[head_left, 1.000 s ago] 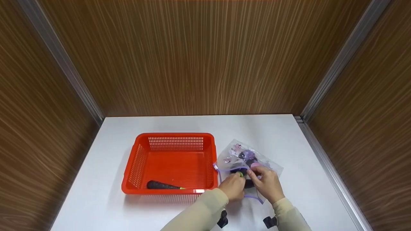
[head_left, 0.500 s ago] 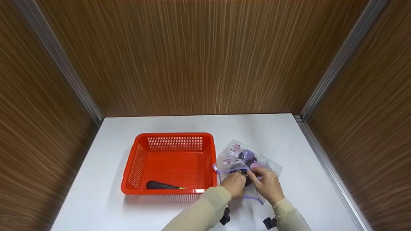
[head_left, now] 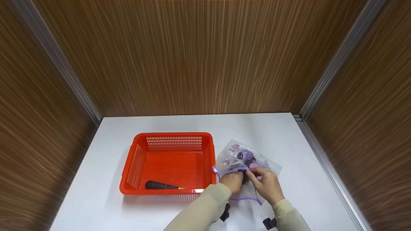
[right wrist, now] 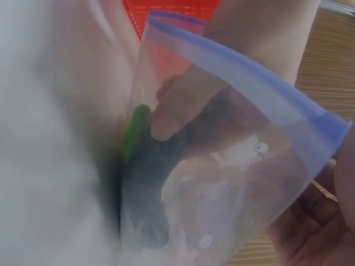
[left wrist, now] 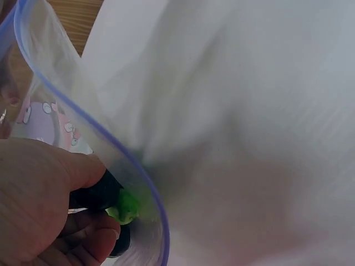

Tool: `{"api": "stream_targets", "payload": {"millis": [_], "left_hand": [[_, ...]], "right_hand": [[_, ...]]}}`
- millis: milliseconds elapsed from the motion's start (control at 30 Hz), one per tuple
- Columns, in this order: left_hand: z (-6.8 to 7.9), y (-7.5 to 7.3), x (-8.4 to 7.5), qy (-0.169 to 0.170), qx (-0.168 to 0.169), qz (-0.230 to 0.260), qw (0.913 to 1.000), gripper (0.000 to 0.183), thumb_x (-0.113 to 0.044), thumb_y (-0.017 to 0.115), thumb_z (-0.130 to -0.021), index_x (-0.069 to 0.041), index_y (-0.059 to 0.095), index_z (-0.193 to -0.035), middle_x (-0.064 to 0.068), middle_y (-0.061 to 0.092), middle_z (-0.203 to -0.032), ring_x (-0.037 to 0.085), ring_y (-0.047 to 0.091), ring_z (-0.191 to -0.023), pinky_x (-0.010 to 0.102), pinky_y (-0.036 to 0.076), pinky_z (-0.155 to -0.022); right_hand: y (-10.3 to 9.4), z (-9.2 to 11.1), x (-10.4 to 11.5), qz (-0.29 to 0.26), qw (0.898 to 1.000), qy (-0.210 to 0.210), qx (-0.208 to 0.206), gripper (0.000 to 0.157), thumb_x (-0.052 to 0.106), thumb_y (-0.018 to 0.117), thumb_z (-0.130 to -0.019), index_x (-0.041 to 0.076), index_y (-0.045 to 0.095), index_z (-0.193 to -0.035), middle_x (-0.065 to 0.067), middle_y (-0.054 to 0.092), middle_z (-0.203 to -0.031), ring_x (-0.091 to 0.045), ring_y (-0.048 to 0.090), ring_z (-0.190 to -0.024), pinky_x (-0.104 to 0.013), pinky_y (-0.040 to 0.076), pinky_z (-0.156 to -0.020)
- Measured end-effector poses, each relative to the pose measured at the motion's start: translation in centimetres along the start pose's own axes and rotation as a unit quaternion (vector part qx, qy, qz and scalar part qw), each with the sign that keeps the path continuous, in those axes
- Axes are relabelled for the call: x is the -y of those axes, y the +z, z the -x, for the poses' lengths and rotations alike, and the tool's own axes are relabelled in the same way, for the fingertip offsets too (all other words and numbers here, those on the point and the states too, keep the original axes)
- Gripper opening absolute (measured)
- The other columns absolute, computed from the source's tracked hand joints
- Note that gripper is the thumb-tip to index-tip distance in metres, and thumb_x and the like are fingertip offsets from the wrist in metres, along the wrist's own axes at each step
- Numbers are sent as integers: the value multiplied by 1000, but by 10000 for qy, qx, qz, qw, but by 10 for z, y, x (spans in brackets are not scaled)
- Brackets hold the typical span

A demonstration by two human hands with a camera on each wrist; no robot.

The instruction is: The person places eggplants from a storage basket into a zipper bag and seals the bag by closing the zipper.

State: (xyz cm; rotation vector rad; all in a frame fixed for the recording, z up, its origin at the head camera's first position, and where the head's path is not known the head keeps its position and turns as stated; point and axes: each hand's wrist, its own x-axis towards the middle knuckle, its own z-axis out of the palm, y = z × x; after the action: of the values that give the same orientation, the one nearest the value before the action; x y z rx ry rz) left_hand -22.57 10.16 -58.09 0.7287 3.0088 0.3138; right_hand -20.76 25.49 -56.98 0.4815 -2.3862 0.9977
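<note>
A clear zip bag (head_left: 226,158) with a purple rim and cartoon prints lies on the white table. My left hand (head_left: 233,183) reaches through its mouth. In the left wrist view, that hand's thumb and fingers (left wrist: 83,169) grip a black object (left wrist: 94,194) with a bright green part. Through the plastic in the right wrist view, the black object (right wrist: 145,194) looks long and thick; its exact kind is unclear. My right hand (head_left: 269,185) pinches the bag's upper rim, with its curled fingers (right wrist: 319,213) beside the bag in the right wrist view.
Left of the bag stands a red plastic basket (head_left: 207,141) with slotted walls, its right side close to the bag's rim. Inside, near the front wall, lies a black tapered object (head_left: 160,185) with a yellow-green end. Wood-grain panels (head_left: 199,57) enclose the table.
My left hand has pushed farther into the bag with the black object, whose green part no longer shows in the head view. The right hand has stayed nearly still.
</note>
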Motion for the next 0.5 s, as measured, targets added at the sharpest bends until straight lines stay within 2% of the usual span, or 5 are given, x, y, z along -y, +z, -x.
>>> {"api": "stream_targets", "payload": {"millis": [200, 367, 500], "left_hand": [[1, 0, 2, -237, 233, 170, 9993, 14, -23, 65, -88, -12, 57, -90, 2, 63, -80, 19, 66, -78, 33, 53, -70], [-1, 6, 1, -471, 150, 258, 9984, 17, -28, 68, -88, -14, 58, -88, -1, 61, -75, 16, 64, -73, 34, 54, -67], [-6, 12, 0, -605, 92, 466, 9970, 13, -25, 68, -87, -15, 62, -90, -3, 62, -73, 13, 62, -67, 33, 54, -66]], "right_hand": [[0, 1, 1, -78, 9999, 76, 49, 4, 18, 75, -84, 18, 72, -82, 15, 65, -75, -3, 60, -68, -25, 50, -60], [1, 1, 2, -100, 9999, 71, 86, 6, 20, 73, -86, 16, 72, -83, 14, 65, -76, -3, 60, -69, -29, 52, -59], [2, 2, 3, -209, 9997, 58, 86, 5, 18, 72, -86, 14, 72, -83, 12, 66, -77, -4, 61, -69, -34, 53, -58]]}}
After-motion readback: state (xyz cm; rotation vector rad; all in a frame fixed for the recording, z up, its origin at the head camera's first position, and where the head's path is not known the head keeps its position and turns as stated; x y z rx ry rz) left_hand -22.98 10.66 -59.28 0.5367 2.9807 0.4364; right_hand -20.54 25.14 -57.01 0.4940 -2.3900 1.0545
